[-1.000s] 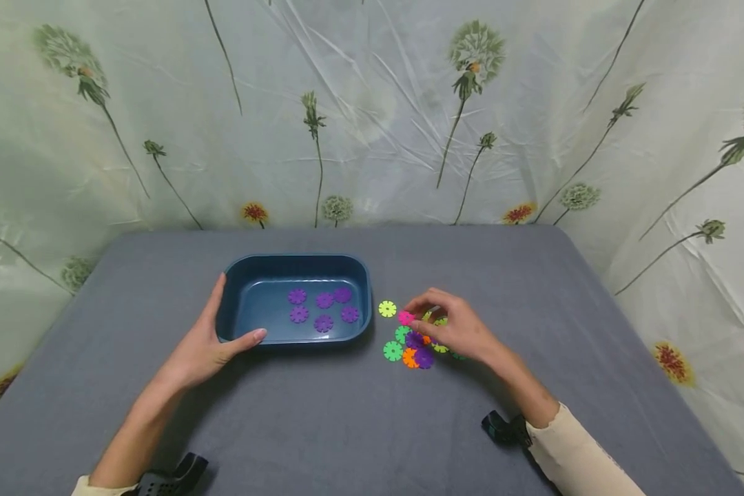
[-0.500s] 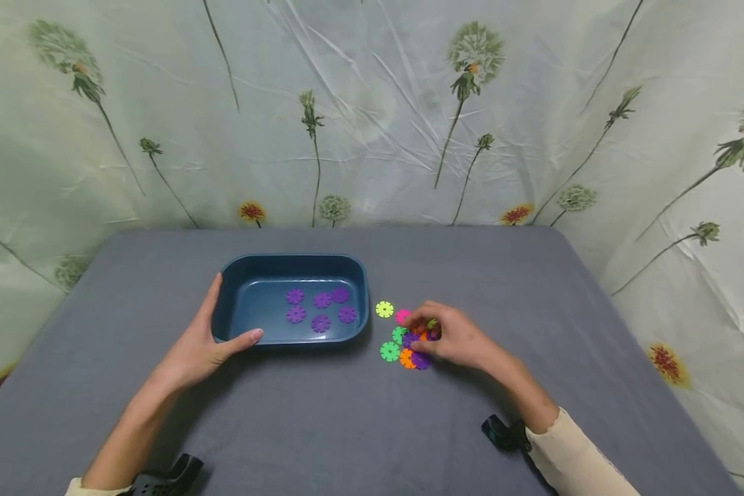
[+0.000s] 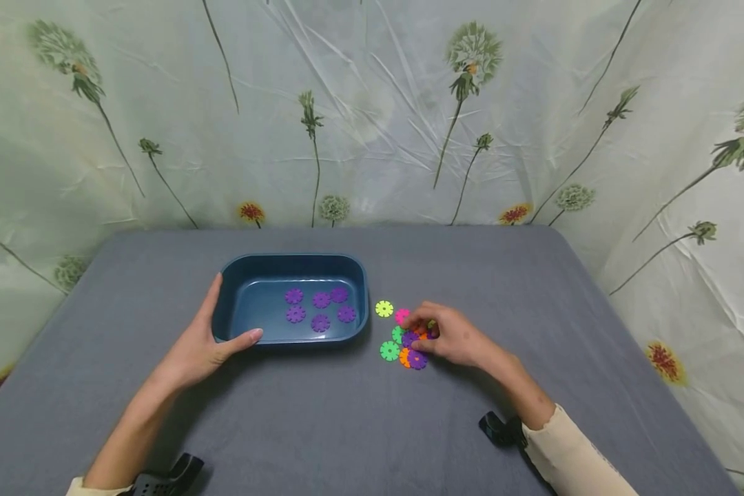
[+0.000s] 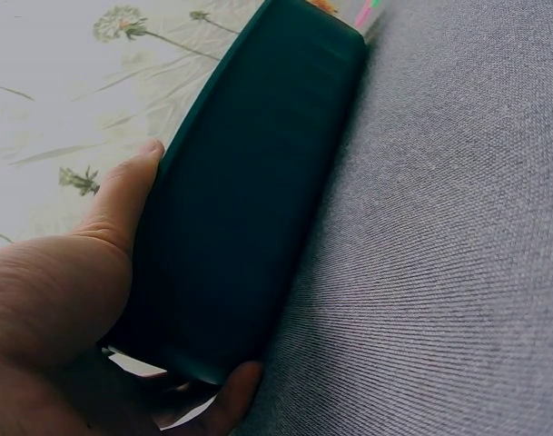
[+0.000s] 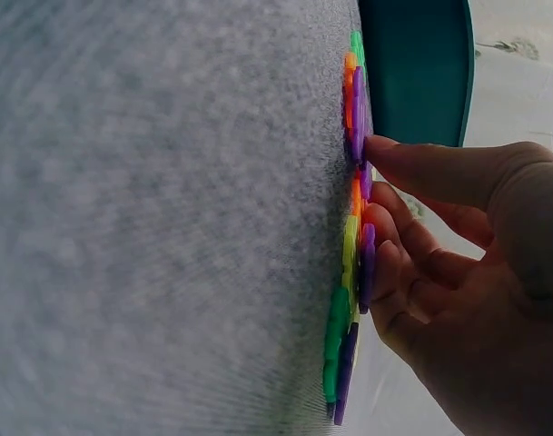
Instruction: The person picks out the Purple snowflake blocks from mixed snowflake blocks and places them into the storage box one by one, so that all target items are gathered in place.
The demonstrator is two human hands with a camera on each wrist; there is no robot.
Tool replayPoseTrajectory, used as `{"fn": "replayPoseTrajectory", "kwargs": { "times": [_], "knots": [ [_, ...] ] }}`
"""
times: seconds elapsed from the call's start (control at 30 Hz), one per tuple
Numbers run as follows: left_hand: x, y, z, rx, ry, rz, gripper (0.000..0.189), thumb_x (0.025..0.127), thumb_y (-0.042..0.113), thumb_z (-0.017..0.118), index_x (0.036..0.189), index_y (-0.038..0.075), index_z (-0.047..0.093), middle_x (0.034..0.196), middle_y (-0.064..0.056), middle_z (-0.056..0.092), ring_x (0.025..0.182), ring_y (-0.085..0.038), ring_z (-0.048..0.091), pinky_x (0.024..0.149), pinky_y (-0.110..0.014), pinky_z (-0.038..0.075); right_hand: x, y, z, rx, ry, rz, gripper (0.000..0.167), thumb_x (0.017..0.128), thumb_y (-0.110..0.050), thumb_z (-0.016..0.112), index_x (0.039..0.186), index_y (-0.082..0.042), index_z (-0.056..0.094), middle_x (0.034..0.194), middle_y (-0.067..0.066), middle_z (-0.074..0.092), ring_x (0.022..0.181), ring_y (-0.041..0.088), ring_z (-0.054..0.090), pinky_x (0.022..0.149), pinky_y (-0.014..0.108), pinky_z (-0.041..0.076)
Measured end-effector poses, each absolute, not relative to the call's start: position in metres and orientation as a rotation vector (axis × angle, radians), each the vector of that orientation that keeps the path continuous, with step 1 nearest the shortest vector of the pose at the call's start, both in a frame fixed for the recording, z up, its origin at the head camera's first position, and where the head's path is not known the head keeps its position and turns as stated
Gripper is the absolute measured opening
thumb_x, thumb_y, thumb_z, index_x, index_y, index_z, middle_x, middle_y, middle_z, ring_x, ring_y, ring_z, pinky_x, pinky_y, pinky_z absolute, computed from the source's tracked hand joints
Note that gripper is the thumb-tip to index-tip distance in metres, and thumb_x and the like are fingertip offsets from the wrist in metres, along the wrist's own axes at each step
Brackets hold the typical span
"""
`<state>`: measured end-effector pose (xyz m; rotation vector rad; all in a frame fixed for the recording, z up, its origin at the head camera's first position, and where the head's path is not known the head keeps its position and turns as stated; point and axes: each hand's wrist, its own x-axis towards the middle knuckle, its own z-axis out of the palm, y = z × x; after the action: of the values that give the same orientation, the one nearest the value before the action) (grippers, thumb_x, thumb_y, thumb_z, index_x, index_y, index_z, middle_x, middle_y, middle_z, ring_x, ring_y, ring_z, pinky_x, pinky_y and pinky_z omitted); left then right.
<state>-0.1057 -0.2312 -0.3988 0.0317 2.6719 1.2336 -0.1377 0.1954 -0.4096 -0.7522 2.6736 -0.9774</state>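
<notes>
Left hand (image 3: 198,350) has the blue tray (image 3: 257,303) gripped at its left end, thumb on the near rim. Six purple notched discs (image 3: 320,323) lie flat inside, toward the right.

Right hand (image 3: 451,335) is over the mixed disc pile (image 3: 417,360) just right of the tray, thumb tip at or nearly touching a purple disc (image 5: 358,113), fingers bent. Can't tell if I have one pinched. Yellow disc (image 3: 384,308) sits loose on the far left side of the pile.

Discs look like thin stiff plastic: light, slick, hard to break. I'd take them by opposite edges; overlap may drag neighbours. Tray looks rigid and smooth; rim is the good hold.

Surface is grey cloth (image 3: 347,427), matte, probably some friction. Dandelion-print curtain (image 3: 372,172) behind the table, wrinkled.
</notes>
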Motion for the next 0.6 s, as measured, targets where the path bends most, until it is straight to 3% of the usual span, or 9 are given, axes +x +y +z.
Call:
{"fn": "replayPoseTrajectory", "kwargs": {
  "times": [0.23, 0.6],
  "knots": [
    [-0.1065, -0.2312, -0.3977, 0.035, 2.684, 1.218, 0.125, 0.091, 0.050, 0.077, 0.164, 0.032, -0.023, 0.175, -0.019, -0.012, 0.157, -0.059, 0.009, 0.116, -0.081, 0.021, -0.1395, 0.1937, -0.4070, -0.687, 2.650, -0.926, 0.028, 0.088, -0.009, 0.083, 0.115, -0.010, 0.076, 0.102, 0.001, 0.066, 0.094, 0.014, 0.059, 0.083, 0.028, 0.053],
    [-0.1045, -0.2318, -0.3975, 0.031, 2.685, 1.227, 0.126, 0.091, 0.050, 0.078, 0.165, 0.030, -0.022, 0.175, -0.019, -0.012, 0.157, -0.059, 0.008, 0.116, -0.081, 0.020, -0.1409, 0.1925, -0.4074, -0.713, 2.626, -0.988, 0.016, 0.090, -0.005, 0.080, 0.105, -0.009, 0.075, 0.094, 0.003, 0.064, 0.085, 0.013, 0.056, 0.073, 0.023, 0.050]
  ]
}}
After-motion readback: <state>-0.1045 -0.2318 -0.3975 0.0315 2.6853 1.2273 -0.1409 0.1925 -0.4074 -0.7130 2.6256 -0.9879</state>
